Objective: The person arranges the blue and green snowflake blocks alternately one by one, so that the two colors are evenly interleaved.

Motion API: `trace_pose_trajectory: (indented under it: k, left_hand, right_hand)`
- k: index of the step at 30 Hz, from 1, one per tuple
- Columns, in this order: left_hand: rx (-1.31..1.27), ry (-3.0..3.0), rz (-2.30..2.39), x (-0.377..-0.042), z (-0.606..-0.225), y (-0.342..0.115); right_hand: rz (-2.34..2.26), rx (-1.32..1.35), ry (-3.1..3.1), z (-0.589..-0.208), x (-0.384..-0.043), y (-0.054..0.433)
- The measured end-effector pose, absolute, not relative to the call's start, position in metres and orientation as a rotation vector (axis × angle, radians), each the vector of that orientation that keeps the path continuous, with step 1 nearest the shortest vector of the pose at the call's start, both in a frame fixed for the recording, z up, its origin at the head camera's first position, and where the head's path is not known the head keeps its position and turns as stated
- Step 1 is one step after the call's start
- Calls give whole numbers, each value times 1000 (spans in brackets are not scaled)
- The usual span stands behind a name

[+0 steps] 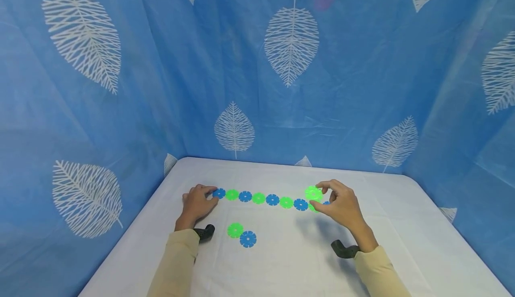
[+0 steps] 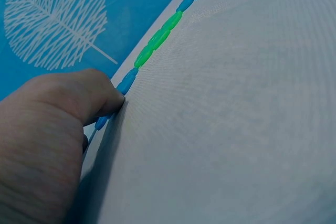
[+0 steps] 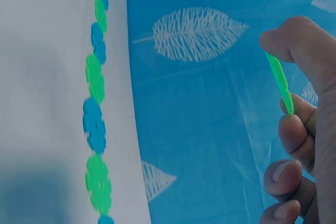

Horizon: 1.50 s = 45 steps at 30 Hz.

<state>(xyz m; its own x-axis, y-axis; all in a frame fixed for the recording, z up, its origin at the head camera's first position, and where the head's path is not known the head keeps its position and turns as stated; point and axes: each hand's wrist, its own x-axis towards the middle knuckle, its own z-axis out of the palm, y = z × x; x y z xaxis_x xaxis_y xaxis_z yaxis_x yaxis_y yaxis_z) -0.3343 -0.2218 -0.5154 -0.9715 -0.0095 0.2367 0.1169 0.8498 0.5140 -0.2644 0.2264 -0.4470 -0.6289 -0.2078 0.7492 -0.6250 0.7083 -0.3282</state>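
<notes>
A row of notched plastic snowflake discs [image 1: 272, 199], blue and green by turns, runs across the white table. At its left end my left hand [image 1: 196, 204] pinches the last blue disc [image 2: 127, 81] between thumb and fingers, close to the cloth. My right hand [image 1: 343, 204] holds a loose green disc [image 3: 278, 80] by its edges, thumb on one side and fingertips on the other. That disc is raised above the row's right part. In the head view, the right hand partly covers the discs at the row's right end.
Nearer the front of the white tablecloth [image 1: 281, 261], a green disc [image 1: 235, 230] and a blue disc [image 1: 248, 239] lie edge to edge. Blue curtains [image 1: 193, 64] with white leaf prints stand behind the table and at its sides. A dark curved wrist mount [image 1: 342, 248] sits at the right wrist.
</notes>
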Motion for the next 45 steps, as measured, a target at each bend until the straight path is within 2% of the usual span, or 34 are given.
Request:
trace_pose_trajectory:
  k: [20, 38, 45]
  left_hand:
    - [-78, -2776, -808, -335, -515, -223]
    - [-77, -2799, -798, -332, -515, -220]
    - [-106, -2762, -840, -328, -511, -220]
  right_hand:
    - [781, 415, -2228, -454, -269, 280]
    - [884, 128, -2437, -481, -265, 307]
    - [833, 110, -2540, -488, -265, 317]
